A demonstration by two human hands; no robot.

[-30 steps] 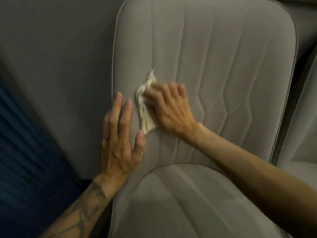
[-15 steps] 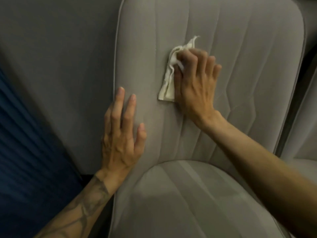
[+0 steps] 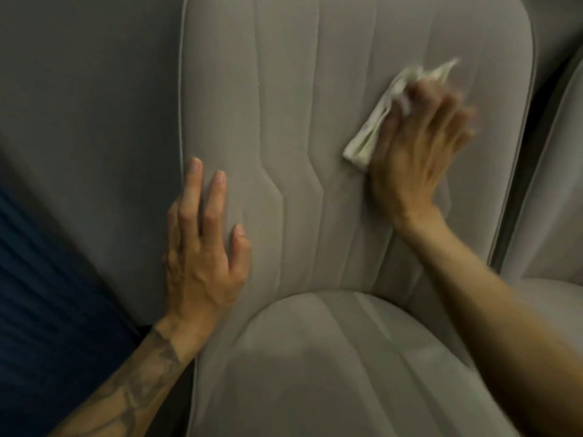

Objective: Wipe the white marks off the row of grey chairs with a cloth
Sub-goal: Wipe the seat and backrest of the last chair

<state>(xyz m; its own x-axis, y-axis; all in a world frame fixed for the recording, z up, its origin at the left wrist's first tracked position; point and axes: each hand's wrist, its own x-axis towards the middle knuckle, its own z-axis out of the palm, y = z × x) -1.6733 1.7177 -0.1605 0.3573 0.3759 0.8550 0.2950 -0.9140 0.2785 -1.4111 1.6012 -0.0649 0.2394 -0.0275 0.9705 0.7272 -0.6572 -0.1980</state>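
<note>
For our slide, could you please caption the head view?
Right hand holds white cloth against grey chair back; left hand rests flat.

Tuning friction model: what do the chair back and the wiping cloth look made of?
Chair back: matte grey upholstery fabric, maybe suede-like, over padding; stitched seams, piped edge, no gloss.
Cloth: thin white textile or paper wipe; crumpled folds held by right hand; blur leaves it open.

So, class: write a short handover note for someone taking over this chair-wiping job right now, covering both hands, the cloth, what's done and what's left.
Left hand: open, flat on the left edge of the backrest.
Right hand: holds the cloth against the backrest's upper right; blurred.
Done: no white marks visible on this backrest.
Left: faint pale streaks on the seat cushion; neighbouring chair at right.
</note>
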